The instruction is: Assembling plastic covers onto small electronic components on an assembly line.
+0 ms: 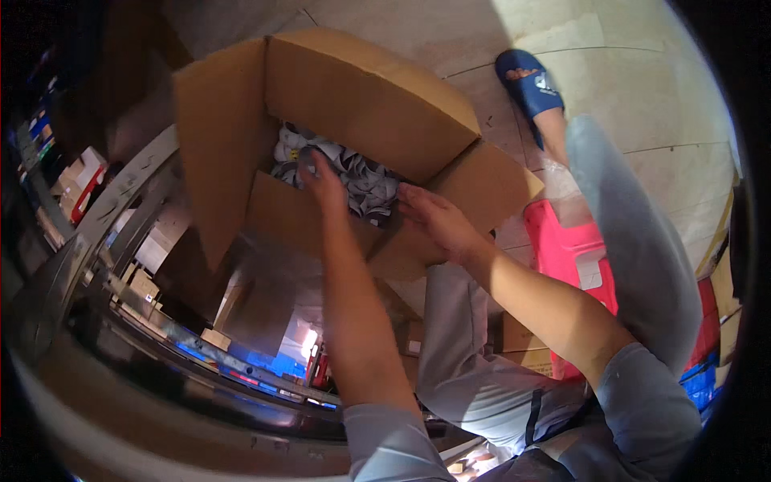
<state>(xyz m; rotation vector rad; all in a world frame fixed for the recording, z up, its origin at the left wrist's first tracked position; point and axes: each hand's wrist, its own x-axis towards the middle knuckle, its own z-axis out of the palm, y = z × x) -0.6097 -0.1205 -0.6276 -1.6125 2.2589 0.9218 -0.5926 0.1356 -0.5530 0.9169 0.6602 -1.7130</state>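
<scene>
— Where are my hands?
— Left hand (321,181) reaches into the box (369,96), its grip closing on a grey piece (307,163) from the pile (361,181). Right hand (438,221) lies flat, wide, on the near flap (418,249) (steadying).
— I'd lift one piece cleanly, flap pinned.
</scene>
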